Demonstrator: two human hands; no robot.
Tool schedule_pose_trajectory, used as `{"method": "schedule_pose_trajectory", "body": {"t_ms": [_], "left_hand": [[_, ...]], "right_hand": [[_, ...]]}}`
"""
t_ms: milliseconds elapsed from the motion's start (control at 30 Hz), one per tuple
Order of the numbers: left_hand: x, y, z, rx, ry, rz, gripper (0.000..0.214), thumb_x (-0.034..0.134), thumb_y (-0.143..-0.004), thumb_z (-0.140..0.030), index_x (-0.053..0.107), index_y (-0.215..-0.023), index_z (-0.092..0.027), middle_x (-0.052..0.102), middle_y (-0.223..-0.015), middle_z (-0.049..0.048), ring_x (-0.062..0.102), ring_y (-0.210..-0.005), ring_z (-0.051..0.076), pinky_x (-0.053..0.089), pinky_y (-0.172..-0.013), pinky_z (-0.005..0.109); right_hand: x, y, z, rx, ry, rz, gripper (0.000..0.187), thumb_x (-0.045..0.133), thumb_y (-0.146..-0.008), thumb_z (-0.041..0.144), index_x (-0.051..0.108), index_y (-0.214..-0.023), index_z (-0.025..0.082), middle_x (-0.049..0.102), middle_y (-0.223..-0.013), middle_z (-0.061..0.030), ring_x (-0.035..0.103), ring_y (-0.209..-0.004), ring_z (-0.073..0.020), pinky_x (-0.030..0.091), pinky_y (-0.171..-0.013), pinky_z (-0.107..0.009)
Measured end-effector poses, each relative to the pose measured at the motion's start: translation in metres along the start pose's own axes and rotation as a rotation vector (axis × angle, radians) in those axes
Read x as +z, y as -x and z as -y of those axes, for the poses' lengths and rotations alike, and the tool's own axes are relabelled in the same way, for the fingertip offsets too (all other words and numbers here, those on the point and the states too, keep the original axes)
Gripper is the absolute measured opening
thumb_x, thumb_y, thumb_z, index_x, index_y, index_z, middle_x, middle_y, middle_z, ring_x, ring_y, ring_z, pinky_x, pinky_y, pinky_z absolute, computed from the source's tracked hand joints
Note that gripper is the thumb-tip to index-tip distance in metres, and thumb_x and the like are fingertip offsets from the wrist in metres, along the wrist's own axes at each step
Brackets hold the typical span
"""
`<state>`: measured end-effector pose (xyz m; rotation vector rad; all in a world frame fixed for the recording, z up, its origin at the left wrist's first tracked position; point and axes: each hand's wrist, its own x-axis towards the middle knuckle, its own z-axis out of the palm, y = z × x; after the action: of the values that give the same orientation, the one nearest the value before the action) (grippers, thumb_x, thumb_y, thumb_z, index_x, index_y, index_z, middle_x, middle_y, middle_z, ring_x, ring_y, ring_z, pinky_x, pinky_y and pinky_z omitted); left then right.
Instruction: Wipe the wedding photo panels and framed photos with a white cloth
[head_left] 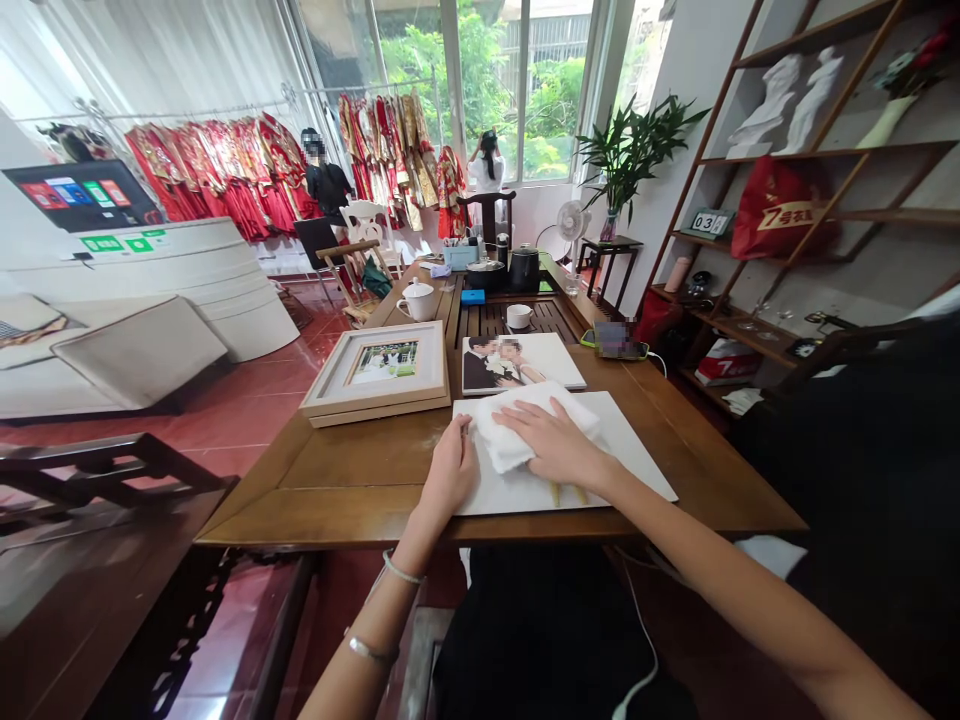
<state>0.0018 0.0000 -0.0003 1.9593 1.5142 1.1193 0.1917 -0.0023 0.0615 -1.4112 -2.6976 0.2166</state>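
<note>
Spread flat, the right hand makes a wide grip: palm and fingers press down on one folded white cloth and close around nothing. The left hand has a loose grip, its fingers lightly curved and resting on the left edge of the white album just beside the cloth. Two thin bracelets ring the left forearm.

The cloth is plain white, soft and thick, bunched into a fold at its near left end. It lies on the far left part of the album, which is one large, blank white slab lying flat at the near edge of the desk. Two short yellow strips show on it just near the right wrist.

Just beyond it lies one printed album whose cover shows a couple. To its left sits one framed photograph in a pale wooden frame. At the right lies one phone with a white cable.

Farther along the desk stand two white cups, a lidded one at the left and a small one in the middle, with one small blue box between them and one black kettle behind. Two people stand at the far end of the room by racks of red garments.
</note>
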Motion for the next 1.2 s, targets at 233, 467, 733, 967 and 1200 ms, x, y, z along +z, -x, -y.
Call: {"method": "schedule_pose_trajectory", "body": {"t_ms": [233,467,733,967,1200], "left_hand": [[0.000,0.002,-0.002,0.036,0.070,-0.108,0.047,0.032,-0.095,-0.037,0.037,-0.135,-0.013,0.039,-0.146,0.0176,0.033,-0.139,0.025,0.026,-0.114,0.047],[-0.005,0.006,-0.010,0.056,0.122,-0.115,0.048,0.027,-0.096,-0.042,0.055,-0.123,-0.013,0.059,-0.130,0.0154,0.052,-0.124,0.024,0.038,-0.107,0.043],[-0.004,0.003,-0.012,0.043,0.005,-0.030,0.035,0.036,-0.093,-0.031,0.063,-0.109,-0.015,0.068,-0.115,0.0132,0.062,-0.110,0.024,0.047,-0.098,0.041],[0.000,0.001,0.000,0.096,-0.086,0.048,0.033,0.046,-0.088,-0.026,0.062,-0.114,-0.012,0.056,-0.134,0.0170,0.049,-0.128,0.026,0.038,-0.109,0.045],[0.000,0.001,0.003,0.094,-0.080,0.070,0.033,0.046,-0.087,-0.024,0.061,-0.115,-0.013,0.056,-0.134,0.0158,0.046,-0.131,0.025,0.036,-0.111,0.045]], "right_hand": [[0.001,-0.018,0.019,-0.136,0.058,0.026,0.075,0.050,-0.068,0.004,0.040,-0.141,0.020,0.031,-0.152,-0.0098,0.019,-0.141,-0.0298,0.011,-0.105,-0.071],[0.005,0.026,0.033,-0.330,-0.012,0.051,0.083,0.049,-0.063,0.004,0.035,-0.144,0.018,0.035,-0.151,-0.0083,0.016,-0.142,-0.0270,0.001,-0.109,-0.065],[-0.015,0.102,0.027,-0.322,-0.127,0.218,0.103,0.042,-0.045,0.002,0.033,-0.145,0.027,0.026,-0.155,0.0007,0.014,-0.143,-0.0214,-0.002,-0.113,-0.059],[-0.002,0.120,-0.016,-0.051,-0.049,0.010,0.100,0.038,-0.050,-0.002,0.034,-0.144,0.032,0.030,-0.153,0.0029,0.020,-0.142,-0.0210,0.014,-0.114,-0.056],[0.009,0.078,-0.087,0.160,0.035,-0.138,0.087,0.041,-0.060,0.001,0.037,-0.143,0.027,0.038,-0.149,-0.0033,0.026,-0.140,-0.0259,0.020,-0.109,-0.061]]}}
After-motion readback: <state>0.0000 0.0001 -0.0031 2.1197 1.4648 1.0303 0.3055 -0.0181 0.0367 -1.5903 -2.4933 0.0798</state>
